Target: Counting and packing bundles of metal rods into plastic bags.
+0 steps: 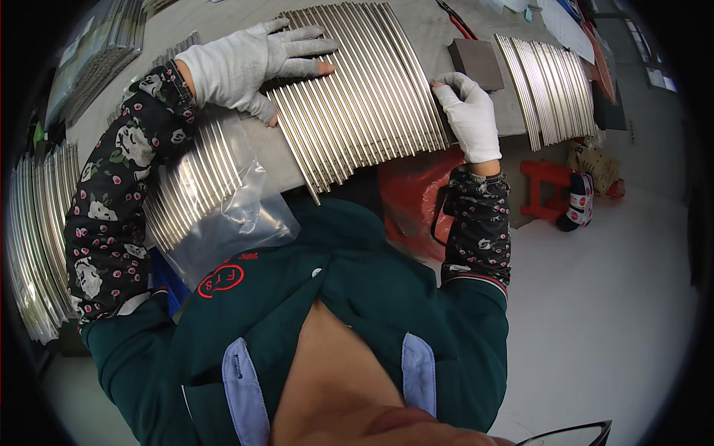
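Observation:
A wide row of shiny metal rods (357, 89) lies side by side on the grey table, their near ends reaching its front edge. My left hand (260, 63), in a white glove with bare tips on some fingers, lies over the left part of the row with its fingers spread. At the row's right edge, my gloved right hand (468, 111) has its thumb and forefinger bent close together by the outermost rod. Whether anything sits between those fingertips is too small to tell. Just beyond that hand stands a dark brown block (476, 64).
A second group of rods (547, 89) lies to the right. Left of me are rods in a clear plastic bag (223, 201) and wrapped bundles (44, 230). Red-handled pliers (457, 21) rest at the back. A red plastic bag (416, 197) hangs below the edge, near a red stool (543, 189).

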Demonstrator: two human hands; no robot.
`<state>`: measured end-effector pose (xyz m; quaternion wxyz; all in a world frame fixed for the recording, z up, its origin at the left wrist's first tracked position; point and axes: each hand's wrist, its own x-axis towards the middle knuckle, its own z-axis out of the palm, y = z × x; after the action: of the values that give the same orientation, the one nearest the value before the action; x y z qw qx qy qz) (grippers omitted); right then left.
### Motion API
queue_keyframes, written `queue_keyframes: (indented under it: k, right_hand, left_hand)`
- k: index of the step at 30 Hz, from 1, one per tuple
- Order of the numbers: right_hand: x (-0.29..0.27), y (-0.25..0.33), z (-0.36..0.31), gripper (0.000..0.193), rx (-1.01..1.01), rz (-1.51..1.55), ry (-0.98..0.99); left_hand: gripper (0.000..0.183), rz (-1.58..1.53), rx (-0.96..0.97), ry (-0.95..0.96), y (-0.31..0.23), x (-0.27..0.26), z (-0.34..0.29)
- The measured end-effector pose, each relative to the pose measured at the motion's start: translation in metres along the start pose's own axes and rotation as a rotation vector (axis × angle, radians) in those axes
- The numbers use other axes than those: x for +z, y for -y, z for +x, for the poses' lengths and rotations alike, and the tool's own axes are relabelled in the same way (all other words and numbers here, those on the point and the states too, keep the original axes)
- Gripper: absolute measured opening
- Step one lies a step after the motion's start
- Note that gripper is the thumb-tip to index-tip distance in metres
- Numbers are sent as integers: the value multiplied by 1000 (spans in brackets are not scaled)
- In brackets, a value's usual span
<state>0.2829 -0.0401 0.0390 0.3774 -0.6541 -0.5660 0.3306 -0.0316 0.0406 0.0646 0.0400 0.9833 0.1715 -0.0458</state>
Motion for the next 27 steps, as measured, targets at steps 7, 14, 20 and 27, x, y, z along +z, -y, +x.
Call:
queue_keyframes:
  k: [7, 14, 20, 27]
  right_hand:
    - [1, -9, 2, 20, -129, -127, -90]
    - [10, 9, -4, 29, -90, -526, -141]
    - [12, 18, 2, 39, -105, -745, -165]
    - [22, 27, 4, 52, -186, -962, -191]
  left_hand:
    - [113, 29, 6, -15, 2, 6, 7]
    - [107, 107, 11, -55, -2, 9, 5]
    - [99, 136, 46, -67, -6, 4, 13]
    - [91, 188, 292, -297, -4, -2, 12]
